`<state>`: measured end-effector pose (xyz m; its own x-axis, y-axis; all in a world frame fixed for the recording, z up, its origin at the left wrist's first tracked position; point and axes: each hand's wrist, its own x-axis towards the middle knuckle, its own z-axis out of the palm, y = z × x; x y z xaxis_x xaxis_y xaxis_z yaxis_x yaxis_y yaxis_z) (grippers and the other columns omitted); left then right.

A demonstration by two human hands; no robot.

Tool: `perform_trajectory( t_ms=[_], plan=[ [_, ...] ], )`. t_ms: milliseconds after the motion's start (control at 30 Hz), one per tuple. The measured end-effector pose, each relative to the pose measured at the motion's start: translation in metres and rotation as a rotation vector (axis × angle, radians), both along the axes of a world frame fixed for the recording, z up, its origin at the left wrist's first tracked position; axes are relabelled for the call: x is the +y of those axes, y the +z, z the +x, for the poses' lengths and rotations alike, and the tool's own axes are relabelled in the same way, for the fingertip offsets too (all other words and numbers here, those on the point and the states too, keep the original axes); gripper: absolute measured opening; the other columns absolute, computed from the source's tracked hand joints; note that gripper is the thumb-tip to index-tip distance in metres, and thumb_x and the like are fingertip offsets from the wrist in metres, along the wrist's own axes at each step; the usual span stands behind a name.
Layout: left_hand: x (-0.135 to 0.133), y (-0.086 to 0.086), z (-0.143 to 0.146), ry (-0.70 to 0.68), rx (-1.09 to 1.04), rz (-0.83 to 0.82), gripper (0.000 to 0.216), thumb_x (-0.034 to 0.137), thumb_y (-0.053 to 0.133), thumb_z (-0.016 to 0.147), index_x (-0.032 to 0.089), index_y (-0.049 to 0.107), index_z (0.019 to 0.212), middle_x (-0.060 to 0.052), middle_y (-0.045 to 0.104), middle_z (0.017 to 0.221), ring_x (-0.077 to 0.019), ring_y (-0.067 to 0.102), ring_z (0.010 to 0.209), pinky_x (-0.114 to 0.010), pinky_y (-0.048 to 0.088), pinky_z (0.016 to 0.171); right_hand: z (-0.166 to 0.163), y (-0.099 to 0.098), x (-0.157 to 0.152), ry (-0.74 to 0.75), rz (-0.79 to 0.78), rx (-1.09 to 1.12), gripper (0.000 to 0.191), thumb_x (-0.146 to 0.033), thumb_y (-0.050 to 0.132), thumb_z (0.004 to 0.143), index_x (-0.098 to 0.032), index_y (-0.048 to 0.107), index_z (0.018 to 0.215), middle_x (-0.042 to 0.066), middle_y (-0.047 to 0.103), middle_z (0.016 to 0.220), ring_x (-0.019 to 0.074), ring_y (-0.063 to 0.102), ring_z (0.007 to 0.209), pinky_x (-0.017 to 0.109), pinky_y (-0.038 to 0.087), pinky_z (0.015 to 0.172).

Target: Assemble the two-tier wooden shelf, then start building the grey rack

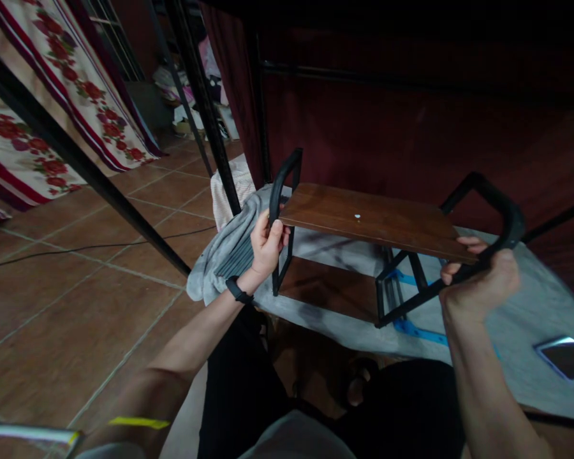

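Observation:
A small two-tier shelf stands in front of me, with a brown upper board (377,223), a brown lower board (325,290) and black metal side frames. My left hand (265,245) is closed round the left side frame (276,191), its thumb by the board's left end. At the other end, my right hand (483,280) wraps the right side frame (511,217), and its fingertips reach the upper board's right end. This right frame leans outward, away from the left one. A small white spot shows on the upper board. The palm sides of both hands are partly hidden.
Beneath the shelf lies a grey cloth-covered surface (502,319). Blue plastic parts (416,330) lie behind and right of the lower board, and a phone (567,357) rests further right. Folded grey fabric (234,236) is at left. Black metal poles (100,172) and a dark red curtain (363,134) surround this spot.

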<state>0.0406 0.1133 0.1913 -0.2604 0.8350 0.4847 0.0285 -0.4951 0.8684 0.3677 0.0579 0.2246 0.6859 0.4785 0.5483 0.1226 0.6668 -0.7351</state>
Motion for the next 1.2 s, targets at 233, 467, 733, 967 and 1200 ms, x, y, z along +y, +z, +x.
perform_trajectory(
  t_ms=[233,467,733,967,1200],
  plan=[
    [0.001,-0.004,0.003,0.012,-0.016,0.067,0.052,0.067,0.057,0.090,0.025,0.061,0.121,0.002,0.057,0.067,-0.0100,0.049,0.046,-0.023,0.035,0.039,0.004,-0.006,0.002,-0.043,-0.014,-0.001,0.035,-0.038,0.042,0.091,-0.016,0.058,0.070,0.011,0.069,0.081,0.0071,0.043,0.035,0.020,0.022,0.028],
    [0.006,-0.010,0.005,-0.005,-0.040,0.179,0.043,0.058,0.060,0.093,0.024,0.065,0.120,0.004,0.057,0.064,-0.0086,0.047,0.043,-0.022,0.032,0.036,0.007,-0.007,0.000,-0.023,-0.056,0.027,0.037,-0.047,0.044,0.093,-0.019,0.059,0.075,0.006,0.071,0.089,0.0040,0.041,0.034,0.020,0.025,0.028],
    [0.012,-0.017,0.005,0.060,0.029,0.168,0.054,0.064,0.059,0.091,0.023,0.064,0.127,0.003,0.060,0.067,-0.0094,0.052,0.045,-0.021,0.036,0.041,0.011,-0.012,-0.010,-0.021,-0.104,0.057,0.037,-0.053,0.046,0.091,-0.020,0.059,0.079,0.004,0.070,0.091,0.0046,0.042,0.038,0.021,0.028,0.032],
    [0.004,-0.012,0.003,0.023,0.087,0.186,0.048,0.061,0.059,0.092,0.024,0.062,0.123,0.004,0.059,0.068,-0.0100,0.053,0.047,-0.022,0.042,0.043,0.012,-0.015,-0.022,-0.052,-0.182,0.039,0.038,-0.055,0.042,0.092,-0.025,0.064,0.086,0.005,0.071,0.104,0.0101,0.050,0.048,0.026,0.039,0.038],
    [-0.007,-0.003,0.002,-0.011,0.138,0.131,0.050,0.057,0.064,0.091,0.021,0.058,0.126,0.001,0.064,0.078,-0.0143,0.064,0.062,-0.027,0.055,0.060,0.023,-0.032,-0.024,0.010,-0.140,0.046,0.037,-0.054,0.052,0.090,-0.026,0.065,0.110,0.005,0.065,0.117,0.0160,0.067,0.076,0.028,0.052,0.054]
  ],
)
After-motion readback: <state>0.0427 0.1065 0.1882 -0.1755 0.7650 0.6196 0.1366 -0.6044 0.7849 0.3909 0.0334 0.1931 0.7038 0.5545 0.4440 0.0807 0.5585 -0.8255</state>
